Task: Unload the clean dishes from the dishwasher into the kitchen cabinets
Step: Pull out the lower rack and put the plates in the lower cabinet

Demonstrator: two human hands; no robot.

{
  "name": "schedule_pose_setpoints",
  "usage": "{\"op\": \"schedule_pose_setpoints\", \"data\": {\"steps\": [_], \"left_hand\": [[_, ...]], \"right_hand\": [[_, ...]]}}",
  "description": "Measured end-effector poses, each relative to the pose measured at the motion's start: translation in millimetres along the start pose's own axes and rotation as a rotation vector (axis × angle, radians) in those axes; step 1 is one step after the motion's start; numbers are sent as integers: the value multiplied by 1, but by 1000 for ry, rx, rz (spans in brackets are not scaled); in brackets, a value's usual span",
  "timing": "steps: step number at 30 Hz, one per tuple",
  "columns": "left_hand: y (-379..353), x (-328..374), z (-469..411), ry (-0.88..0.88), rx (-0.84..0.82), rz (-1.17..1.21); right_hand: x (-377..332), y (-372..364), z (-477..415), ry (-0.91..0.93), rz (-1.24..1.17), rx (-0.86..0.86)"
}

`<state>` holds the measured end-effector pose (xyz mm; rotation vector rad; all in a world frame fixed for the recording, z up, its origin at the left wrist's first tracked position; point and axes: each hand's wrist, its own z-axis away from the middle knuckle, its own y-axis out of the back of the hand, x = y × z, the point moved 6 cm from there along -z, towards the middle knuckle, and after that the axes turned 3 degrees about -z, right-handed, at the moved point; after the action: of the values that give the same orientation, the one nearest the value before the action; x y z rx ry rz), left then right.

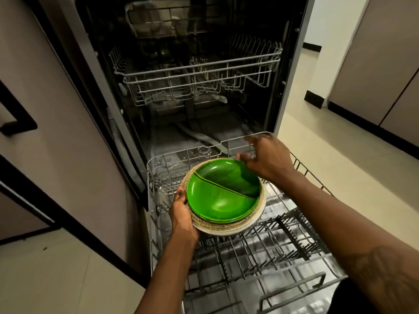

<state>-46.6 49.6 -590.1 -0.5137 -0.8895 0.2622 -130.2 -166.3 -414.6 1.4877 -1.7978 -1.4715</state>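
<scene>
one lower rack (283, 234), one plate stack (223, 196)

This is a home kitchen: a built-in dishwasher (204, 123) stands open, its wire lower rack (260, 245) pulled out above a pale tiled floor (317, 177). Flat beige cabinet doors (56, 98) with a dark handle (20, 124) flank it, and more cabinets (374, 64) line the right side.

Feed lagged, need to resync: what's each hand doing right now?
Left hand: grips the stack of plates at its left edge.
Right hand: open, fingers spread, thumb touching the green plate at its far rim.
</scene>
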Motion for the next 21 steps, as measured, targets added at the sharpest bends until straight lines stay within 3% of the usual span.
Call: {"op": "schedule_pose_setpoints", "data": {"steps": [4,11,14,21], "left_hand": [[-3,-2,-6,1,-43,30],[-4,-1,-1,4,-68,35],[-4,-1,-2,7,-70,46],[2,-3,-4,20,12,30]], "right_hand": [[3,32,-4,-70,-108,264],[61,87,6,-407,-470,787],[64,88,8,-447,-492,799],[46,69,1,-299,-413,651]]}}
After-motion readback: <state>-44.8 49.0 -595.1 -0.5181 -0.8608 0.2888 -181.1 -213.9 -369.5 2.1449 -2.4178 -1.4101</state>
